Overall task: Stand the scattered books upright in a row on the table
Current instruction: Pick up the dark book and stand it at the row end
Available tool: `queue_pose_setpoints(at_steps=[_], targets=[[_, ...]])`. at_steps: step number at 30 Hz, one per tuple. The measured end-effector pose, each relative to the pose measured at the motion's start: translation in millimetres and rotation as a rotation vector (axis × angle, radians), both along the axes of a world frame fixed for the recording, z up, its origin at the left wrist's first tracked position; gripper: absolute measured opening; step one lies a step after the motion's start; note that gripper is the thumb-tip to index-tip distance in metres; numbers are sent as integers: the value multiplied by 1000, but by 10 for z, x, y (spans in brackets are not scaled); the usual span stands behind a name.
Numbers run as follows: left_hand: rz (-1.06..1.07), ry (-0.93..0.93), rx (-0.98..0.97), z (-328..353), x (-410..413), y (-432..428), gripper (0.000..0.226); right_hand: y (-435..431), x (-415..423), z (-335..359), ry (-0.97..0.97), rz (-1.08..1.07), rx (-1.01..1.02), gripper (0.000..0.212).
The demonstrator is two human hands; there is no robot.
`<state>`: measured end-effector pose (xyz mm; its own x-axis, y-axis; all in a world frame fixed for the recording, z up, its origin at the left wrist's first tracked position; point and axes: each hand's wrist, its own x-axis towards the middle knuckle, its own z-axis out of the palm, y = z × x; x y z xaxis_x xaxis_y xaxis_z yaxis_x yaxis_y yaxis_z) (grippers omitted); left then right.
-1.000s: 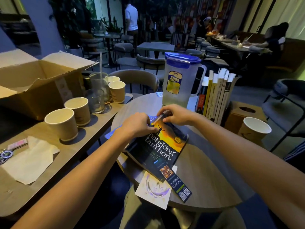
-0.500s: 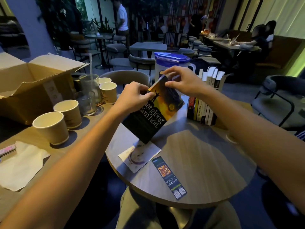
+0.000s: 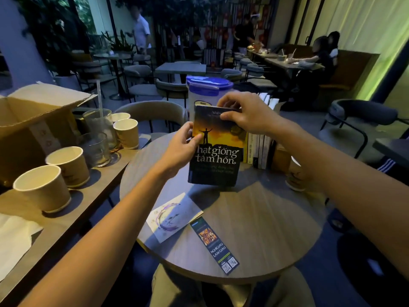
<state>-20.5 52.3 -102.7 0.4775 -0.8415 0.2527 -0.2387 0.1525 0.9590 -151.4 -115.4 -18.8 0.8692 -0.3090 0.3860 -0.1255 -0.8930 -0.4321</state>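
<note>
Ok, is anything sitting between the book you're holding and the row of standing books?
Nothing visible does. The book, held upright by the left hand and right hand, overlaps the near end of the row in this view. The postcard and bookmark lie nearer the person, off that path. The pitcher stands behind.

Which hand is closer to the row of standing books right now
Right. The right hand grips the held book's top edge just in front of the row of standing books; the left hand holds the opposite edge, farther away.
</note>
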Motion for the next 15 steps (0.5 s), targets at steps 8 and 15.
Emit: queue_pose_setpoints(at_steps=[8,15], targets=[[-35,-186,69,-192,61,-32,34,-2,-164,-102,93,10,-24,37],[-4,-277,77,-199,74,-46,25,-81,-268,-135,124,-74,53,34]])
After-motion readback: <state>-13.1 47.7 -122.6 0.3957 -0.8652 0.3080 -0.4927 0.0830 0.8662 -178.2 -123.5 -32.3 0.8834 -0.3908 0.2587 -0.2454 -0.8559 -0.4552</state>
